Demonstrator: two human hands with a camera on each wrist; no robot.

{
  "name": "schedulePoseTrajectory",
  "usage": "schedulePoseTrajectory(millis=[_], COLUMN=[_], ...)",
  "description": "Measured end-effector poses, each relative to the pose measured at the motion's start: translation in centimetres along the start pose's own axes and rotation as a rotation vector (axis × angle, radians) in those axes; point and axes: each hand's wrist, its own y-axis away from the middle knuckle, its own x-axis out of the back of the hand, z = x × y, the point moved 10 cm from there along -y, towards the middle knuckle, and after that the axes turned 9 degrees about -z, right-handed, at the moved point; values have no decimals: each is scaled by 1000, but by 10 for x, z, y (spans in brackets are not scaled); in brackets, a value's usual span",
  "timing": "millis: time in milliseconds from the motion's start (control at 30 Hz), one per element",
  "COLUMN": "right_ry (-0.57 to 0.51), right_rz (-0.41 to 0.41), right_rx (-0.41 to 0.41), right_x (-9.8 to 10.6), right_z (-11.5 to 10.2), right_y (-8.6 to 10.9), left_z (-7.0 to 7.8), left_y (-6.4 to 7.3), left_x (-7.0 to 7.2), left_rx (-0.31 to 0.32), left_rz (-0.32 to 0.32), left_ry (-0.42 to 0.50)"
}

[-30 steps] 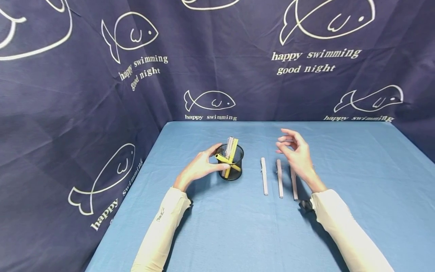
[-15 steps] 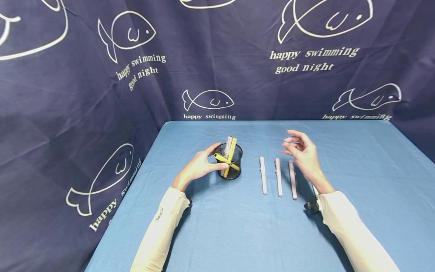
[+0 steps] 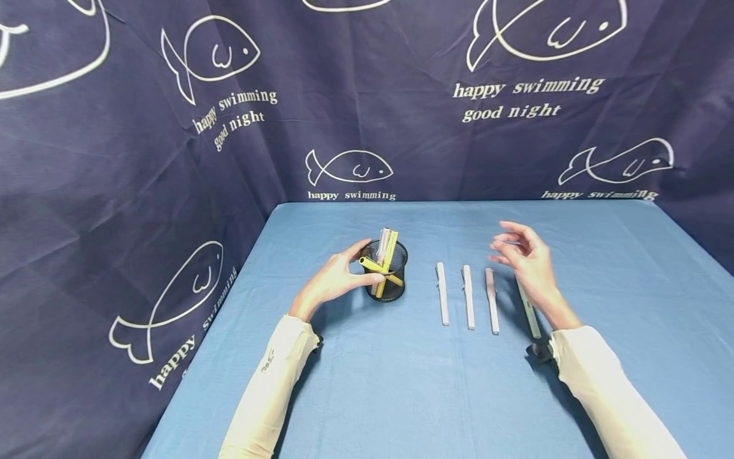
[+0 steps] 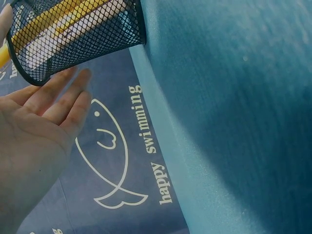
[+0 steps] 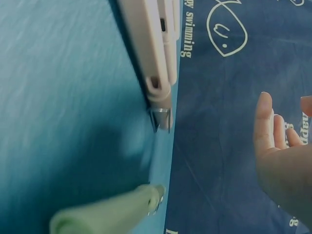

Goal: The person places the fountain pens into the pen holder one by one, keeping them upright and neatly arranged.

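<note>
A black mesh pen cup (image 3: 395, 292) stands upright on the table, holding several yellow pens (image 3: 373, 264) and pale pens (image 3: 383, 241). My left hand (image 3: 334, 278) holds the cup from its left, thumb across the front and fingers behind. In the left wrist view, fingertips (image 4: 80, 80) lie along the mesh. My right hand (image 3: 530, 264) hovers above the table with fingers loosely bent and nothing in them. Under it lies a green pen (image 3: 529, 312), partly hidden by the hand. Three pale pink pens, a left one (image 3: 442, 294), a middle one (image 3: 468, 298) and a right one (image 3: 492, 301), lie roughly parallel between the hands.
A blue cloth covers the table (image 3: 401, 382). Dark blue curtains (image 3: 424, 146) with white fish drawings and lettering hang behind and to the left. A black wrist strap (image 3: 539, 352) shows at the right cuff.
My right hand has drifted right, away from the pink pens, so the right pink pen and much of the green pen now show. The left hand stays at the cup.
</note>
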Motion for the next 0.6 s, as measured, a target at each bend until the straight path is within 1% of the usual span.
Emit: schedulePoseTrajectory(millis=[100,333,600], right_ry=[-22,-58,-91], right_rz=[-2,7,-10], right_rx=[6,-10,-31], right_x=[5,16,22], right_z=[-1,0,2], right_y=[3,7,13], left_z=[0,-1,0], left_y=[0,0,0], left_x=[0,1,0], left_rx=[-5,-3,-2], left_rz=[-2,-1,-4], left_ry=[4,9,3])
